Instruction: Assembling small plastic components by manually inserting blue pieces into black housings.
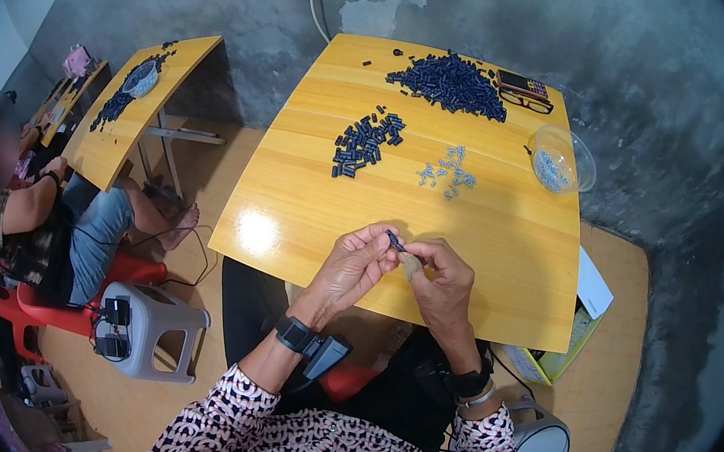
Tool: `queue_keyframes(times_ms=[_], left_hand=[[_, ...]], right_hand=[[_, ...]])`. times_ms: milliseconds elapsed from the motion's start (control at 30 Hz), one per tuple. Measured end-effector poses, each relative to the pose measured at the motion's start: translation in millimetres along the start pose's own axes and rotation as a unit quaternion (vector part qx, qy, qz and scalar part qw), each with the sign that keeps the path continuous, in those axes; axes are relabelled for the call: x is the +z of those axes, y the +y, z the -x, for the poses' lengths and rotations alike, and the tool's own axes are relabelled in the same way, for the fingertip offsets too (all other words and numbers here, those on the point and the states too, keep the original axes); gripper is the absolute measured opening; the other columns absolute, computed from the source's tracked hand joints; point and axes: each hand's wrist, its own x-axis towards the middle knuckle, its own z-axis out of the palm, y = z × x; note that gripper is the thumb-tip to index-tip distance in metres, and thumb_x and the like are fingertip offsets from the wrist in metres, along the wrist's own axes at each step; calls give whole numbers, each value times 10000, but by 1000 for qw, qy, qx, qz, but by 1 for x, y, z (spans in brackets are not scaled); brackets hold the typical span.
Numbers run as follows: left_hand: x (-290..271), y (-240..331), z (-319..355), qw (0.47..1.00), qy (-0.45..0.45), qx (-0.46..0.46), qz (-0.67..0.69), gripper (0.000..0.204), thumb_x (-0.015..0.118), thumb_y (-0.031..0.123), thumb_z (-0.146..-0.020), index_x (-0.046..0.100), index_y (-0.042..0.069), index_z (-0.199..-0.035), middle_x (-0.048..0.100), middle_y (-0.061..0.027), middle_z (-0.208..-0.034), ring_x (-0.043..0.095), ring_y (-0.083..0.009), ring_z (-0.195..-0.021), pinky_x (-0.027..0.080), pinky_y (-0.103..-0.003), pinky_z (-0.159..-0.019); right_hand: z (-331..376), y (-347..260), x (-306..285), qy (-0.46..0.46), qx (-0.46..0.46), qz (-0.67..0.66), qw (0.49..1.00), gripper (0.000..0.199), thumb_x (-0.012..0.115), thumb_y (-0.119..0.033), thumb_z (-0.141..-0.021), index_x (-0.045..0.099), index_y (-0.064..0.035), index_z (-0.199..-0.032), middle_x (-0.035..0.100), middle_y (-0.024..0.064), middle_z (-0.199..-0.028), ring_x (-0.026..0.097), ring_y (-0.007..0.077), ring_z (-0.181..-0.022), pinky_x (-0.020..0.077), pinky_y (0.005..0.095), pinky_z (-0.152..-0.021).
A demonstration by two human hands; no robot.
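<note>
Over the near edge of the yellow wooden table (pixel 319 225), my left hand (pixel 348 265) pinches a small dark blue plastic piece (pixel 395 242) between thumb and fingers. My right hand (pixel 443 283) is closed too, its fingertips at the other end of that piece; anything smaller between them is hidden. A tan covering (pixel 413 267) wraps a digit of the right hand. Beyond my hands lie a small scatter of silvery metal bits (pixel 455 172) and a loose group of short dark cylinders (pixel 367 143). A larger heap of dark cylinders (pixel 452 82) sits near the far edge.
At the table's right, a clear plastic bowl (pixel 583 163) holds metal bits. Eyeglasses (pixel 531 103) and a keypad device (pixel 522 85) lie by the heap. Left, another person (pixel 20 211) sits near a second table (pixel 185 60). A grey stool (pixel 152 327) and an open box (pixel 566 349) stand on the floor.
</note>
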Motion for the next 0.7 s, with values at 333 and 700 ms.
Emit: queue_keyframes(times_ms=[333,700], left_hand=[[4,2,1,1000,24,1,-18,189,591,102,-893,596,-32,-1027,638,-73,-874,594,-103,-708,511,-197,-681],[3,1,2,999,27,-13,-42,179,590,114,-896,605,-32,-997,631,-59,-850,585,-90,-702,497,-190,-672]], right_hand=[[-2,-3,-2,12,-84,73,994,130,674,32,-720,617,-12,-828,601,105,-760,590,245,-688,471,309,-584],[-4,-3,-4,16,-153,92,984,139,677,38,-717,603,-7,-827,609,106,-781,592,268,-716,478,327,-608]])
